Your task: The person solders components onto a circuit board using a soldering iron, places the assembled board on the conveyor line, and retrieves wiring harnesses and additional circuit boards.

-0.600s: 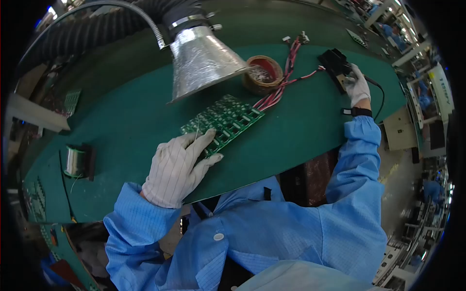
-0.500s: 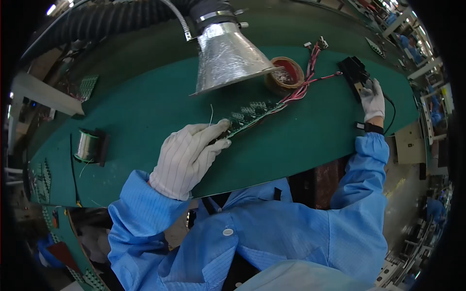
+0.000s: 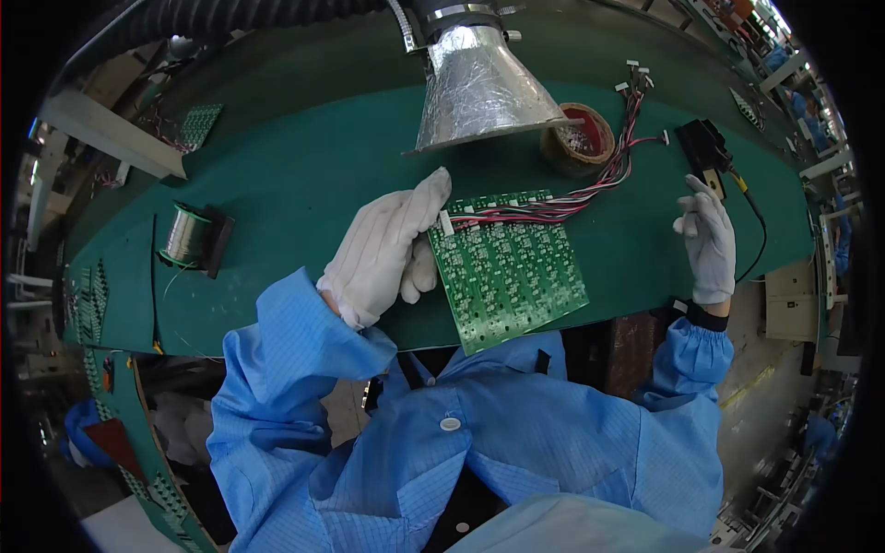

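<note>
A green circuit board panel (image 3: 516, 276) lies face up near the front edge of the mat, a corner reaching over that edge. Red, black and white wires (image 3: 553, 210) run across its top from a white connector at the upper left. My gloved left hand (image 3: 383, 247) is beside the board's upper left corner, its upper fingers stretched out and lower ones bent; whether it still touches the board is hard to see. My gloved right hand (image 3: 710, 240) is over the mat at the right, fingers apart and partly bent, just in front of a black holder (image 3: 702, 146) with a cable.
A foil-covered funnel (image 3: 479, 92) on a black hose hangs above the mat. Behind the board stands a round brown tub (image 3: 576, 147). A solder wire spool (image 3: 187, 235) is at the left. More green boards (image 3: 92, 304) lie at the far left edge.
The board, earlier held edge-on in my left hand, now lies flat with its face up. My right hand has come away from the black holder. The view has shifted slightly.
</note>
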Demonstrator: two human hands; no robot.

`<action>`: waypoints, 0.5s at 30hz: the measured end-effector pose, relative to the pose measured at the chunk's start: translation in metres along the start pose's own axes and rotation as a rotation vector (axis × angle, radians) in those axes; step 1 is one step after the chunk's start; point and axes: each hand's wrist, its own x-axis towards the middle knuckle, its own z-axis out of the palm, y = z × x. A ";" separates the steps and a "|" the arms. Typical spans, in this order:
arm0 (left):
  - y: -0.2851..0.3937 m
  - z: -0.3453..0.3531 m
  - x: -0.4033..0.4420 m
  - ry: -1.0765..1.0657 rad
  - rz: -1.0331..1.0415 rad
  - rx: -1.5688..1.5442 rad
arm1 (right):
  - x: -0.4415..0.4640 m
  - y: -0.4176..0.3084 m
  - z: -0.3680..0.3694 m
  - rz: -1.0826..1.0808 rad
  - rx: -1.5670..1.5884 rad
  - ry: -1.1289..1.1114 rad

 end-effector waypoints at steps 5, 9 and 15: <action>-0.018 0.002 0.011 -0.052 -0.039 -0.002 | -0.015 -0.028 0.072 0.150 -0.285 -0.198; -0.030 0.002 0.010 0.005 0.068 0.056 | -0.013 -0.032 0.110 0.138 -0.274 -0.337; -0.023 0.003 0.004 -0.022 -0.035 0.004 | 0.000 -0.033 0.134 0.139 -0.347 -0.490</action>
